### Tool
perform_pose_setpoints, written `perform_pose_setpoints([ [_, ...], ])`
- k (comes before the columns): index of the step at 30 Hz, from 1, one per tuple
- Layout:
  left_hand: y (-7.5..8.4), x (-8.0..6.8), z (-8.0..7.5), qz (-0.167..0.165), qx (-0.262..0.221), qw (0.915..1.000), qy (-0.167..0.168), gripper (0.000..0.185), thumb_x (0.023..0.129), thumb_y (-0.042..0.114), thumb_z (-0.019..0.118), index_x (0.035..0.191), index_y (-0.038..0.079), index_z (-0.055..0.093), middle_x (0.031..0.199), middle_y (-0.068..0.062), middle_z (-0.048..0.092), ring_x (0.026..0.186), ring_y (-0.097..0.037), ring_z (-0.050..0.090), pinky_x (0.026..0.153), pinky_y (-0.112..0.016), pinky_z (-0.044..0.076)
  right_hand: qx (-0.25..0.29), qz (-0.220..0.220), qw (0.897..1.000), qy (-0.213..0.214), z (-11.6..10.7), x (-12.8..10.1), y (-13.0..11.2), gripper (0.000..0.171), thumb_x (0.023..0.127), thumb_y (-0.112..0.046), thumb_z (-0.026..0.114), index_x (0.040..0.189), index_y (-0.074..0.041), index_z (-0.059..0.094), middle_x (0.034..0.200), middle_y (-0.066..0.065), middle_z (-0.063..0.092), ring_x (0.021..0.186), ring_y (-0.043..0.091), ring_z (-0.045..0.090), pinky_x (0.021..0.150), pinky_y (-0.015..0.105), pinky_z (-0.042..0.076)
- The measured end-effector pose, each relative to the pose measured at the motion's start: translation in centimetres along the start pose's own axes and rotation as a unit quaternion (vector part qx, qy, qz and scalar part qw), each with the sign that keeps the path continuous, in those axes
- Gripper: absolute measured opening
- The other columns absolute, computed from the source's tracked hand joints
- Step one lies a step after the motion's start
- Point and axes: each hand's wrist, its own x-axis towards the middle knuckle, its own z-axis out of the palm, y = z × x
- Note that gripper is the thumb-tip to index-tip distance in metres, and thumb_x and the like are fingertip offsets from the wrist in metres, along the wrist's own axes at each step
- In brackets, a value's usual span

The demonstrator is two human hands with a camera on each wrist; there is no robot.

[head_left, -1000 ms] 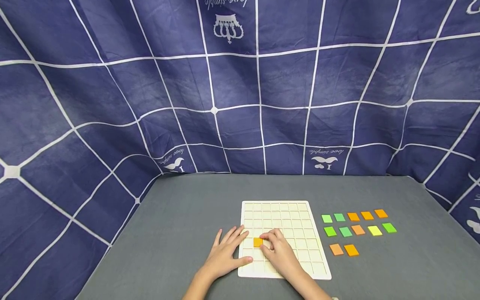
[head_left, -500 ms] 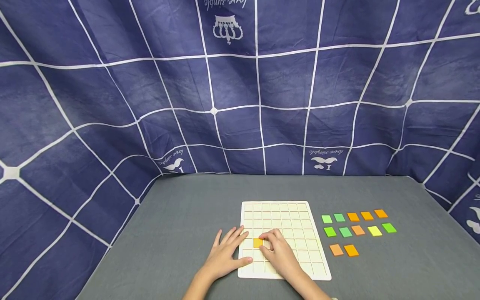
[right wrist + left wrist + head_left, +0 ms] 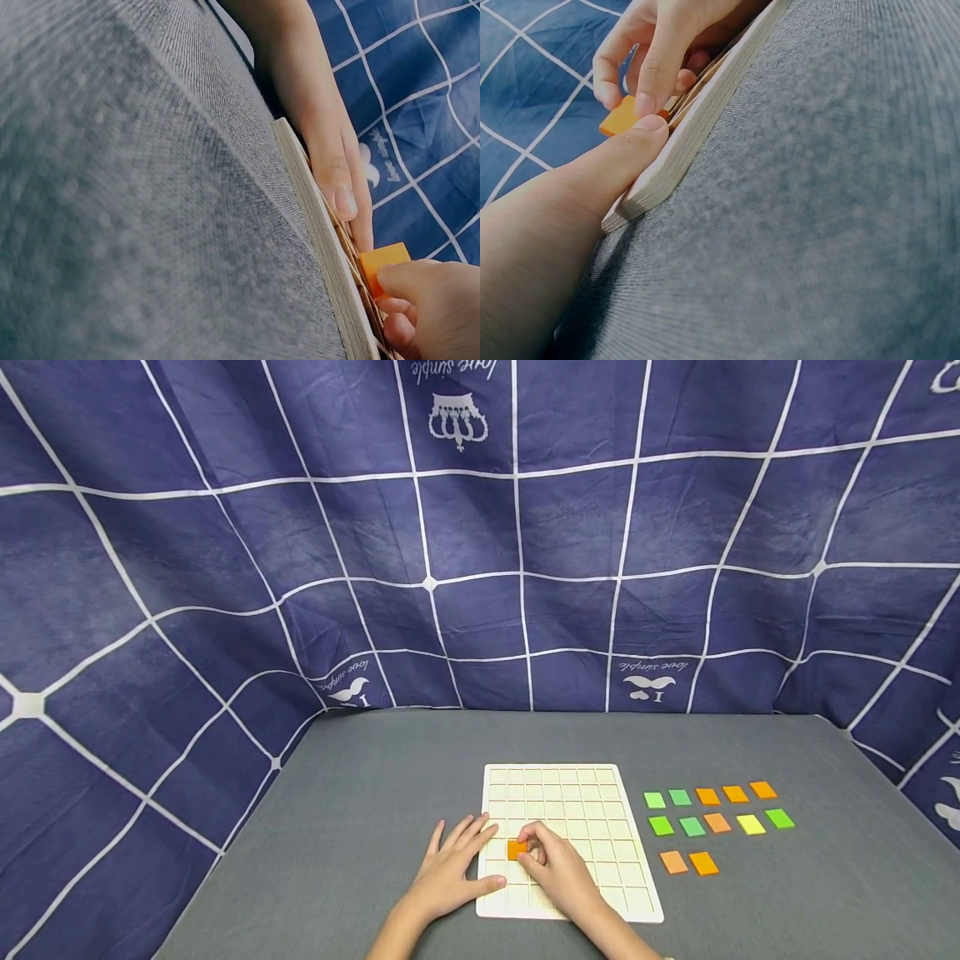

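Observation:
A pale wooden grid board [image 3: 551, 793] lies on the grey table. My right hand [image 3: 558, 870] pinches an orange square tile [image 3: 516, 850] between thumb and fingers, over a cell in the board's left part. Both wrist views show the tile tilted up on edge, close over the grid: the orange tile [image 3: 622, 118] in the left one and the same tile [image 3: 385, 259] in the right one. My left hand [image 3: 453, 867] rests with spread, straight fingers on the board's left edge, its thumb near the lower left cells.
Right of the board, several loose square tiles lie in three rows: green tiles [image 3: 661, 826], orange tiles [image 3: 735, 793], peach tiles [image 3: 673, 862] and a yellow tile [image 3: 750, 824]. A blue curtain with white lines [image 3: 480, 535] hangs behind the grey table [image 3: 360, 793].
The orange tile has tilted up in my right hand and looks darker in the head view, with the fingers slightly shifted. My left hand stays put.

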Motion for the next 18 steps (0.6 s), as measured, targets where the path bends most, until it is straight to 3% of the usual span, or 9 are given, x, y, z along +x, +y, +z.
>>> perform_pose_setpoints([
  [8, 0.1, 0.0, 0.0, -0.017, -0.012, 0.9996, -0.019, 0.072, 0.076, 0.065, 0.050, 0.134, 0.025, 0.043, 0.144, 0.002, 0.038, 0.133, -0.026, 0.033, 0.107, -0.059, 0.009, 0.033, 0.018, 0.999, 0.012, -0.2, 0.0, -0.2, 0.013, 0.081, -0.015, 0.065, 0.090, -0.019, 0.056, 0.071, -0.009, 0.054, 0.058, -0.003, 0.043, 0.051, 0.015, 0.038],
  [18, 0.2, 0.1, 0.1, -0.028, -0.026, 0.9990, -0.026, 0.072, 0.076, 0.066, 0.049, 0.135, 0.024, 0.043, 0.146, 0.002, 0.035, 0.135, -0.027, 0.030, 0.108, -0.058, 0.005, 0.124, 0.057, 0.990, 0.029, -1.4, 0.5, -1.1, 0.017, 0.082, -0.007, 0.062, 0.098, -0.010, 0.059, 0.086, 0.004, 0.059, 0.066, 0.003, 0.058, 0.059, 0.015, 0.049],
])
